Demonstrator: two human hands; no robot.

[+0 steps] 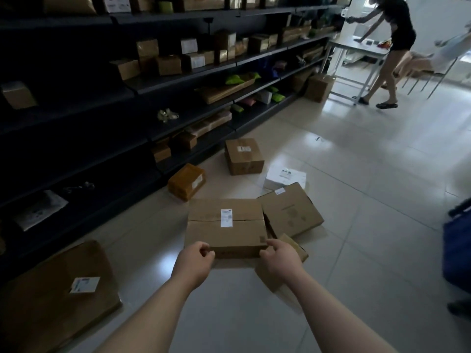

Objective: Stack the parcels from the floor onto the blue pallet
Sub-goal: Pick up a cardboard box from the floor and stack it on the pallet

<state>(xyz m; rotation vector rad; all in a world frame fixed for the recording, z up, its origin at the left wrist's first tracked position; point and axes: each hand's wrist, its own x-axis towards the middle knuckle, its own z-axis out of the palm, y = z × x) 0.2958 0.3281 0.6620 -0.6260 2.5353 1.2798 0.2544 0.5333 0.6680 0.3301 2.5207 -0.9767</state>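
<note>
Daylight from the upper right glares off the tiled floor while the shelves sink into murk, edges bowed and softly blurred.

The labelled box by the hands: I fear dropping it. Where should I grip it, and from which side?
Likely its two near corners, from the near side, as the left hand and right hand do: the box lies flat and wide, and a second box crowds its right end.

Brown labelled parcel: level, flaps closed, frame centre. Tilted carton touches its right side. Orange parcel, brown box, white parcel lie above.
</note>
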